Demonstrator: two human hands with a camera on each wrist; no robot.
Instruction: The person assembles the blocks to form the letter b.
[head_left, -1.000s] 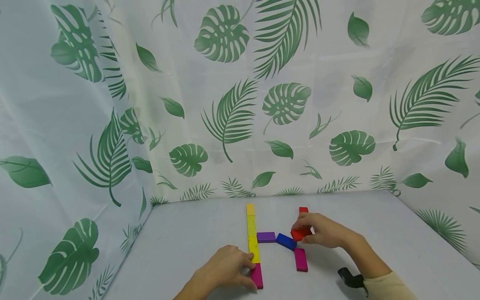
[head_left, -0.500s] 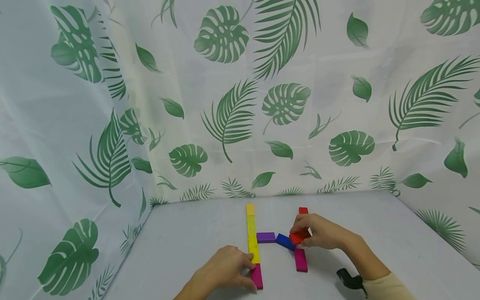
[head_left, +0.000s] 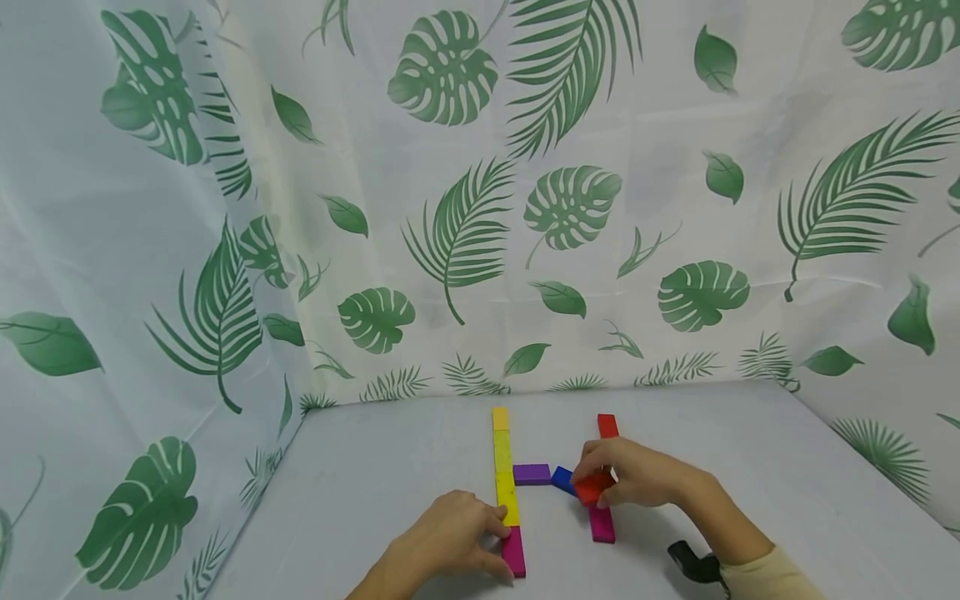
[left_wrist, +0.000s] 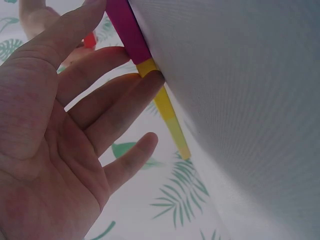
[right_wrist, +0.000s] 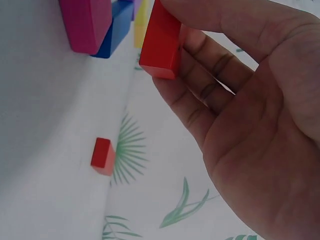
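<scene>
Flat coloured blocks lie on the grey table [head_left: 375, 500]. A line of yellow blocks [head_left: 501, 454] ends in a magenta block [head_left: 514, 553] at the near end. My left hand [head_left: 491, 540] rests there, its straight fingers [left_wrist: 120, 95] touching the yellow block [left_wrist: 165, 107] and magenta block [left_wrist: 127, 30]. My right hand [head_left: 600, 483] pinches a red block [head_left: 595, 487] between thumb and fingers, held just above the blue block [head_left: 562, 478] and a second magenta block [head_left: 602, 525]. The right wrist view shows this red block [right_wrist: 161, 42] off the table, beside the blue block [right_wrist: 116, 30].
A purple block [head_left: 532, 474] lies between the yellow line and the blue block. Another red block [head_left: 607, 426] lies farther back. Leaf-print cloth [head_left: 465, 208] walls the table at the back and both sides. A black strap [head_left: 693, 562] is on my right wrist.
My right hand has brought the red block left and nearer, over the blue and magenta blocks, uncovering more of the far red block. The left hand has stayed put.
</scene>
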